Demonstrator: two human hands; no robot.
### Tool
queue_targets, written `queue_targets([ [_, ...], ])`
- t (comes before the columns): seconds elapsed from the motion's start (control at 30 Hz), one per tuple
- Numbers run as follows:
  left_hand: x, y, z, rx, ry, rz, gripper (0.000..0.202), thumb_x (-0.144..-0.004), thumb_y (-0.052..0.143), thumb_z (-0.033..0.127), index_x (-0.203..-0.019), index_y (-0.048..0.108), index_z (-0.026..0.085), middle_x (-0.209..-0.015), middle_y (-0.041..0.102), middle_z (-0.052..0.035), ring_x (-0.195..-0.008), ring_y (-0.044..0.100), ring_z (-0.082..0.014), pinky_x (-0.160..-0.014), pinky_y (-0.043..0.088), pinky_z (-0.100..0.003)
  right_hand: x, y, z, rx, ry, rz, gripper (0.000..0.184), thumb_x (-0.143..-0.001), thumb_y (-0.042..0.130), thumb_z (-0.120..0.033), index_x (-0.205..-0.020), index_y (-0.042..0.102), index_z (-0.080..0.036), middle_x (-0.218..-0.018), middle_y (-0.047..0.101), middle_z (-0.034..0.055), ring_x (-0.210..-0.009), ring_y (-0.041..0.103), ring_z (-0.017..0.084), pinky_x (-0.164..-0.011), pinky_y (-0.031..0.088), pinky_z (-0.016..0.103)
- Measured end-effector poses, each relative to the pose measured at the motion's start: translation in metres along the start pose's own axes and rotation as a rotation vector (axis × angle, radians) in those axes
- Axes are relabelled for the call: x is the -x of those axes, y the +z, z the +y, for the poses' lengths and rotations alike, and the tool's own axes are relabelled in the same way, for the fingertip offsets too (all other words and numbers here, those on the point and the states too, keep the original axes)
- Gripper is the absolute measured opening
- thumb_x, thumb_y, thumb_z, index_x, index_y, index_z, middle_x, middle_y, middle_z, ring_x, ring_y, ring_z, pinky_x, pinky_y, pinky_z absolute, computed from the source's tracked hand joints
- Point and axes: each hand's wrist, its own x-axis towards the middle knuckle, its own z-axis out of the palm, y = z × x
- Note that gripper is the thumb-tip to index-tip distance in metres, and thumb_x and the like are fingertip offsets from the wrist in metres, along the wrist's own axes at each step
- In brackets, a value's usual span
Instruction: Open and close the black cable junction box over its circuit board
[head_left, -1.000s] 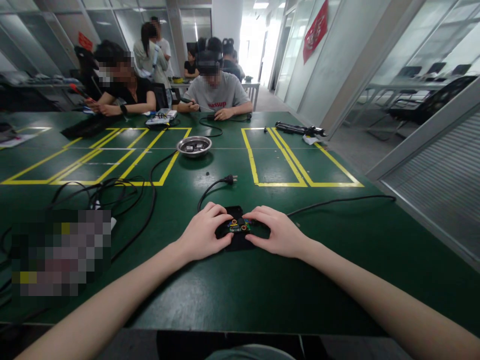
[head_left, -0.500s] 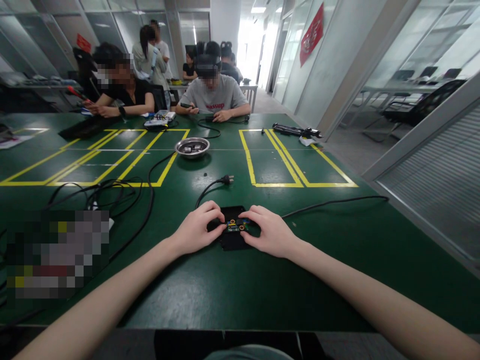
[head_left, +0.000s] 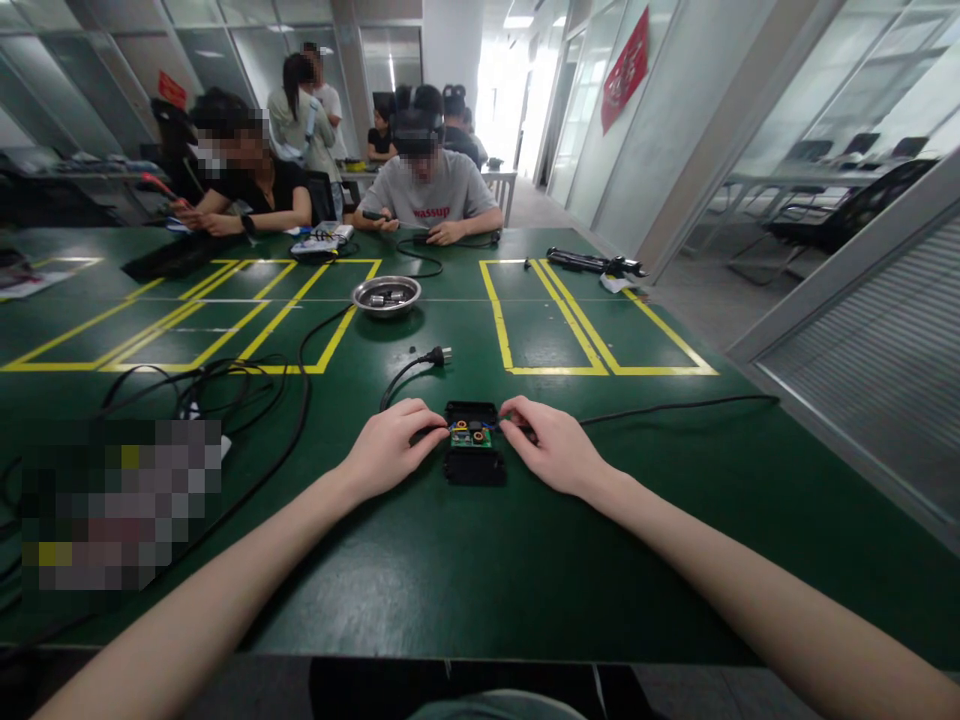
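Black box (head_left: 474,467) lies open on the green surface (head_left: 480,580), board (head_left: 471,437) showing. Left hand (head_left: 390,450) curls against its 9 o'clock edge, right hand (head_left: 553,448) at 3 o'clock, fingertips bunched by the cable (head_left: 675,406); can't tell if either actually pinches

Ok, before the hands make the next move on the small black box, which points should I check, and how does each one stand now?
1. The plug lies loose on the table, in no socket: ok.
2. The black box sits flat, open side up, with the board showing: ok.
3. The left hand is at the box's left edge and the right hand at its right edge: ok.
4. Parts on the board are firmly joined: cannot tell, too small.
5. The metal bowl stands well away from both hands: ok.
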Motion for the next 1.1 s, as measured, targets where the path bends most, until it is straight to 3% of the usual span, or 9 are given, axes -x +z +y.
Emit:
queue_targets([
  [0.1,0.0,-0.008,0.002,0.117,0.014,-0.016,0.021,-0.1,0.057,0.03,-0.098,0.074,0.018,-0.091,0.07,-0.0048,-0.08,0.066,-0.0161,-0.069,0.052,-0.025,-0.001,-0.007,0.006,0.046,0.019,0.003,0.03,-0.1,0.049,-0.032,-0.075,0.06,-0.02,-0.067,0.059,0.0013,-0.063,0.056,0.017,-0.061,0.036,0.028],
  [0.17,0.002,-0.014,0.004,0.189,0.044,-0.052,0.021,-0.098,0.056,0.028,-0.098,0.074,0.017,-0.09,0.07,-0.0052,-0.08,0.066,-0.0154,-0.066,0.051,-0.023,0.001,-0.01,0.007,0.036,-0.024,0.016,0.033,-0.098,0.053,-0.033,-0.068,0.058,-0.02,-0.062,0.056,0.0003,-0.058,0.053,0.015,-0.059,0.033,0.027],
  [0.33,0.006,-0.021,0.007,0.252,0.084,-0.143,0.016,-0.089,0.058,0.022,-0.088,0.073,0.016,-0.076,0.065,-0.0014,-0.062,0.057,-0.0102,-0.055,0.043,-0.019,0.008,-0.011,0.004,-0.012,-0.155,0.004,0.034,-0.096,0.053,-0.031,-0.065,0.059,-0.02,-0.057,0.056,-0.0004,-0.053,0.051,0.013,-0.058,0.034,0.026],
  [0.5,0.007,-0.018,0.005,0.266,0.052,-0.212,0.012,-0.084,0.059,0.021,-0.083,0.07,0.016,-0.069,0.061,0.0014,-0.058,0.053,-0.0095,-0.054,0.041,-0.019,0.009,-0.008,0.004,-0.065,-0.167,-0.093,0.03,-0.095,0.057,-0.029,-0.068,0.064,-0.02,-0.059,0.062,-0.0009,-0.053,0.055,0.012,-0.058,0.036,0.024],
  [0.8,0.006,-0.011,0.002,0.161,0.0,-0.119,0.014,-0.089,0.059,0.024,-0.085,0.071,0.017,-0.075,0.067,-0.0009,-0.063,0.059,-0.0115,-0.06,0.045,-0.021,0.004,-0.007,0.005,0.06,-0.089,-0.026,0.036,-0.099,0.05,-0.031,-0.065,0.057,-0.02,-0.06,0.059,0.0008,-0.056,0.055,0.014,-0.058,0.033,0.026],
  [1.1,0.007,-0.01,0.003,0.179,0.013,-0.139,0.015,-0.089,0.059,0.024,-0.086,0.072,0.018,-0.076,0.068,-0.0012,-0.066,0.061,-0.0124,-0.06,0.047,-0.021,0.004,-0.005,0.005,0.092,-0.061,-0.072,0.038,-0.097,0.05,-0.028,-0.06,0.049,-0.021,-0.054,0.053,-0.0008,-0.05,0.051,0.014,-0.056,0.03,0.026],
])
